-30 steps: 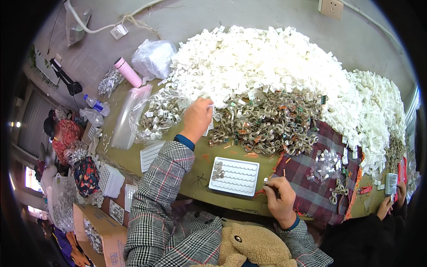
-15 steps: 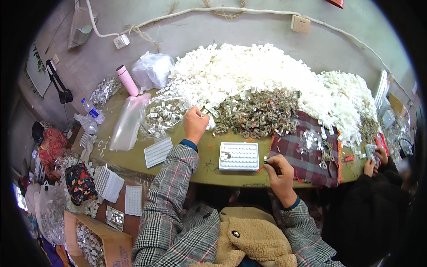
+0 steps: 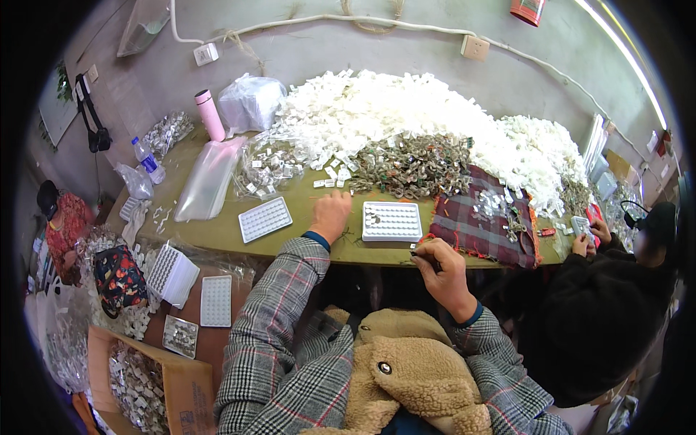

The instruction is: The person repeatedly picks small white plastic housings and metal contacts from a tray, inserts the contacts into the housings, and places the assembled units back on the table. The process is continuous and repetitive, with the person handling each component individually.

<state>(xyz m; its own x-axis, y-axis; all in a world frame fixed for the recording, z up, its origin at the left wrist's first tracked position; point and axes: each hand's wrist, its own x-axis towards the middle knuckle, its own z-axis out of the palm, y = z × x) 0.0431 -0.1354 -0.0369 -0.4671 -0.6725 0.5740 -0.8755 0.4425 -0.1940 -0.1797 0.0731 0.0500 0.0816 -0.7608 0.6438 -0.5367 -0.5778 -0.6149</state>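
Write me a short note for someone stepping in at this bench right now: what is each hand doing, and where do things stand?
Left hand: empty, fingers spread on the table just left of the white grid tray.
Right hand: pinches a thin dark tool at the table's front edge.
Tray: only a few cells at its top left hold pieces; the rest are empty.
Supply: pile of small metal parts behind the tray, white pieces heaped beyond.
A second empty tray lies to the left.
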